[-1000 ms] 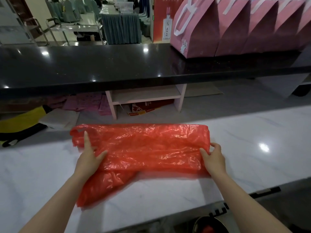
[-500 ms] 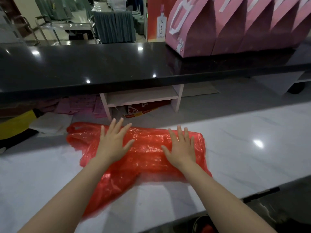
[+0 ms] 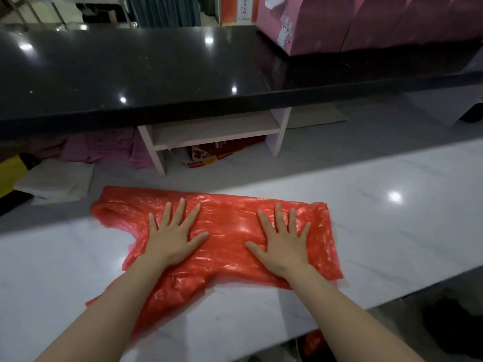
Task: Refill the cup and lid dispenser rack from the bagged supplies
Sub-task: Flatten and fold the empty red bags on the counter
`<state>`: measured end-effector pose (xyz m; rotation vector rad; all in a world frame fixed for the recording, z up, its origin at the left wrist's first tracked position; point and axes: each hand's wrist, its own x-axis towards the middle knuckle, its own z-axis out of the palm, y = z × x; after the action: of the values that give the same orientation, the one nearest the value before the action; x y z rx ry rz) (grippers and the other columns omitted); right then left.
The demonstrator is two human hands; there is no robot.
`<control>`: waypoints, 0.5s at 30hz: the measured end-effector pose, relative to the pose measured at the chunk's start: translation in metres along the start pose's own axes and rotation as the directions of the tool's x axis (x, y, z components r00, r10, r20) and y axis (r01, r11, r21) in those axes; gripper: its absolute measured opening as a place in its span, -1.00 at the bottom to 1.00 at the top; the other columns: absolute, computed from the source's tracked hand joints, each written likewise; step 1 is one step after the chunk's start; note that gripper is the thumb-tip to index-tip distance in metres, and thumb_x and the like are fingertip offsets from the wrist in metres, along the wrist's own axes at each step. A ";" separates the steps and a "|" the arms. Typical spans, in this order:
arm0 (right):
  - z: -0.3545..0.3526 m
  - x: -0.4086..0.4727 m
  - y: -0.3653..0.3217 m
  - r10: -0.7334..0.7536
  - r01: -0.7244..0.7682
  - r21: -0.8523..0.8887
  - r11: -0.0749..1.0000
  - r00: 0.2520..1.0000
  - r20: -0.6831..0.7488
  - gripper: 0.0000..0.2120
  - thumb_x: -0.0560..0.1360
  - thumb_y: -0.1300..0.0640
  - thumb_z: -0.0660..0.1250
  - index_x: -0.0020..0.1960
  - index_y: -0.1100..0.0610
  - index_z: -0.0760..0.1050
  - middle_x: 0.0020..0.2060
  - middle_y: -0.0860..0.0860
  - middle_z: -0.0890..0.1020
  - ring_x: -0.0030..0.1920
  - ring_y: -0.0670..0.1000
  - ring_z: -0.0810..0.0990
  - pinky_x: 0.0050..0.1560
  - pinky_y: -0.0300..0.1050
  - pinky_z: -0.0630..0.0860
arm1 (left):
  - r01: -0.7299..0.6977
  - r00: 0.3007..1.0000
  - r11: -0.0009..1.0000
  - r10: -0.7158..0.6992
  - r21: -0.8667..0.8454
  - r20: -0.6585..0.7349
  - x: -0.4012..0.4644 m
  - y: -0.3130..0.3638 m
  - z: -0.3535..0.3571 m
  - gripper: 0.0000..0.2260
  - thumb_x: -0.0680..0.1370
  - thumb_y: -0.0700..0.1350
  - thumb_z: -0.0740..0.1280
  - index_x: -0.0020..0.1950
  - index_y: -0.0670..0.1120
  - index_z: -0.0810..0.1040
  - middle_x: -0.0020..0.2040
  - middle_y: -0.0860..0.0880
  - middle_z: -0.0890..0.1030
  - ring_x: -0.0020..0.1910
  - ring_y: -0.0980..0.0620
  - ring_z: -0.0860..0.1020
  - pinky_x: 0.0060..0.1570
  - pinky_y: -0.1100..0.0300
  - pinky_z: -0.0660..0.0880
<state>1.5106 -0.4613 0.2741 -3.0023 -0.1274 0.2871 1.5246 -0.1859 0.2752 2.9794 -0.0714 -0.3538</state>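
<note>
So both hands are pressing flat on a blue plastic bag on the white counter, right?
Almost. The bag is red, not blue. The head view shows the left hand and the right hand pressing flat on a red plastic bag on the white counter.

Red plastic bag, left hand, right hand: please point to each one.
red plastic bag (image 3: 227,226), head view, flat middle between the hands.
left hand (image 3: 173,235), head view, back of hand.
right hand (image 3: 283,241), head view, back of hand.
</note>
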 end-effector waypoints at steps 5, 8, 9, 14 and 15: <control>0.000 0.005 0.004 -0.012 0.012 -0.018 1.000 1.000 0.020 -0.18 0.32 -0.57 -0.24 0.47 -0.28 -0.36 0.53 -0.01 -0.31 0.48 0.21 -0.41 0.35 0.43 -0.39 | -0.003 1.000 1.000 0.003 0.004 0.030 0.004 -0.002 0.001 -0.25 0.26 0.58 -0.27 0.35 0.38 -0.46 0.52 0.09 -0.36 0.52 -0.08 -0.31 0.37 -0.26 -0.33; -0.006 0.010 0.014 -0.081 0.081 -0.004 0.997 0.996 0.028 -0.22 0.35 -0.54 -0.27 0.49 -0.28 -0.32 0.54 -0.04 -0.29 0.50 0.16 -0.39 0.36 0.35 -0.41 | -0.001 0.998 1.000 0.003 -0.030 0.064 0.006 -0.001 0.000 -0.23 0.30 0.58 -0.18 0.41 0.36 -0.38 0.46 0.14 -0.41 0.51 -0.07 -0.33 0.37 -0.25 -0.35; -0.008 0.011 0.019 -0.108 0.107 0.006 0.994 0.994 0.021 -0.23 0.37 -0.51 -0.28 0.50 -0.27 -0.30 0.54 -0.05 -0.27 0.51 0.13 -0.37 0.38 0.32 -0.39 | -0.001 0.997 0.999 0.004 -0.046 0.075 0.007 -0.001 -0.001 -0.25 0.34 0.56 -0.15 0.44 0.36 -0.33 0.46 0.15 -0.40 0.51 -0.06 -0.33 0.38 -0.24 -0.34; -0.016 0.010 0.054 -0.041 0.038 -0.036 0.999 0.997 -0.063 -0.25 0.43 -0.42 -0.30 0.56 -0.14 -0.13 0.57 0.00 -0.12 0.54 0.06 -0.26 0.49 0.12 -0.27 | 0.010 0.999 0.998 -0.007 0.062 -0.053 0.008 -0.019 -0.014 -0.26 0.37 0.47 -0.30 0.53 0.27 -0.13 0.58 0.06 -0.08 0.55 -0.04 -0.06 0.47 -0.14 -0.09; -0.017 0.010 0.059 -0.006 0.002 -0.061 0.998 0.998 -0.063 -0.25 0.42 -0.44 -0.31 0.55 -0.17 -0.13 0.57 0.00 -0.12 0.54 0.09 -0.27 0.47 0.16 -0.31 | 0.045 0.996 0.995 -0.037 0.091 -0.082 0.008 -0.026 -0.014 -0.26 0.36 0.48 -0.31 0.53 0.28 -0.14 0.58 0.05 -0.06 0.55 -0.07 -0.07 0.46 -0.16 -0.13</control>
<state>1.5279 -0.5207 0.2807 -3.0674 -0.1384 0.1910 1.5362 -0.1585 0.2833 3.0871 -0.0188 -0.2408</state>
